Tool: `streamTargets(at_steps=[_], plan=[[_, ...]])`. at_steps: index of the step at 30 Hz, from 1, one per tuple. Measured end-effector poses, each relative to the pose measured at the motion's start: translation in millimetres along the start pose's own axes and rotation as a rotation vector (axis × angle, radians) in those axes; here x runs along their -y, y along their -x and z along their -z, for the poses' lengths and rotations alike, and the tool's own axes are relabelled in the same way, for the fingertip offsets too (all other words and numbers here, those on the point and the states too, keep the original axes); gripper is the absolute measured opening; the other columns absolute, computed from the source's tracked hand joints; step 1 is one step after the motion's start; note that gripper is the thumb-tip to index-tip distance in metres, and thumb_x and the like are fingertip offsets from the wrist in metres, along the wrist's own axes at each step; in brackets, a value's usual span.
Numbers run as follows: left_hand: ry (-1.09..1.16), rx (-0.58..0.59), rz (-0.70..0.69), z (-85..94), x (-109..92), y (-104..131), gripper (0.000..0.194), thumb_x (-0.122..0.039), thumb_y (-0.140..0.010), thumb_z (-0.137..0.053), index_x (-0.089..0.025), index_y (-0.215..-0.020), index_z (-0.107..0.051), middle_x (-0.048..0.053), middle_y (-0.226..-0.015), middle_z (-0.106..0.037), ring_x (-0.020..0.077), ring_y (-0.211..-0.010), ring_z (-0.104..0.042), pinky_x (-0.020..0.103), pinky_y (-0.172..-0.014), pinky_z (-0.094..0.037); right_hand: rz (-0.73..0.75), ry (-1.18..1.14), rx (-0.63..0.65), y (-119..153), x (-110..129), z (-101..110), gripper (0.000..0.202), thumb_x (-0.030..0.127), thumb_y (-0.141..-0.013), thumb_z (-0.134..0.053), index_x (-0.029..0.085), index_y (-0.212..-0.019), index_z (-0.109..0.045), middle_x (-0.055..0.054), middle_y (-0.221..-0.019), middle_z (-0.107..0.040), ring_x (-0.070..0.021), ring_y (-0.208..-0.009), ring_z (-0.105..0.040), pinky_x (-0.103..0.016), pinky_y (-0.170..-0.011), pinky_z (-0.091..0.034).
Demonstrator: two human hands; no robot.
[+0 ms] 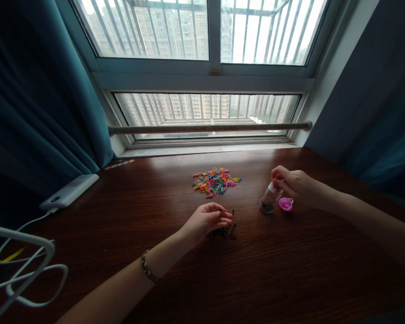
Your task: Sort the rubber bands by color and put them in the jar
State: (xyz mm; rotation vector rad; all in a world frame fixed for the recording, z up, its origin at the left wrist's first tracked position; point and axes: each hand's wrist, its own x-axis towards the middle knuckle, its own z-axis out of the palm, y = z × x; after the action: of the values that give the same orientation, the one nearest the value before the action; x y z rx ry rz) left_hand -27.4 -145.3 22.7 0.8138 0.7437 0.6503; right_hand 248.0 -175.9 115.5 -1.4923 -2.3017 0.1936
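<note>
My left hand [211, 218] hovers low over a small heap of dark, thin pieces [227, 232] on the table, its fingers loosely stretched and a little apart. Some of that heap is hidden beneath the palm. My right hand [288, 180] is at the mouth of a small clear jar [270, 198], fingertips pinched together by the rim. What sits between those fingertips is too small to make out. Dark pieces lie in the bottom of the jar, which stands slightly tilted. Beside it is a pink cup-like piece with a small loop [286, 204].
A pile of multicoloured small links or clips [216, 182] lies farther back on the brown wooden table [148, 193]. At left are a white power-bank-like device [70, 191] and looped white cables [37, 265]. Behind the table is a barred window with a horizontal rail [205, 128], flanked by blue curtains [54, 90].
</note>
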Motion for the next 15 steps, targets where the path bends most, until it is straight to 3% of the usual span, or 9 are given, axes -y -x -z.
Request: streamTargets(at_steps=[8,15], plan=[[-0.052,-0.026,0.02,-1.1,0,1,0.008,-0.008,-0.073,-0.057,-0.007,-0.08,-0.058,0.016,-0.086,-0.066,0.0148,-0.066,-0.064,0.022,-0.063,-0.051,-0.035,0.113,-0.038,3,4,4,0.014,0.025,-0.085,-0.036,0.017,-0.09,-0.046,-0.003,-0.066,-0.06,-0.0124,-0.053,-0.055,-0.021,-0.051,-0.04],[-0.226,0.05,-0.046,8.2,-10,-3,0.02,-0.023,-0.072,-0.06,-0.011,-0.085,-0.052,0.014,-0.086,-0.067,0.013,-0.058,-0.062,0.021,-0.052,-0.047,0.049,0.217,-0.157,8,14,8,0.014,0.022,-0.084,-0.039,0.017,-0.084,-0.052,-0.004,-0.068,-0.059,-0.0134,-0.058,-0.054,-0.023,-0.057,-0.041]])
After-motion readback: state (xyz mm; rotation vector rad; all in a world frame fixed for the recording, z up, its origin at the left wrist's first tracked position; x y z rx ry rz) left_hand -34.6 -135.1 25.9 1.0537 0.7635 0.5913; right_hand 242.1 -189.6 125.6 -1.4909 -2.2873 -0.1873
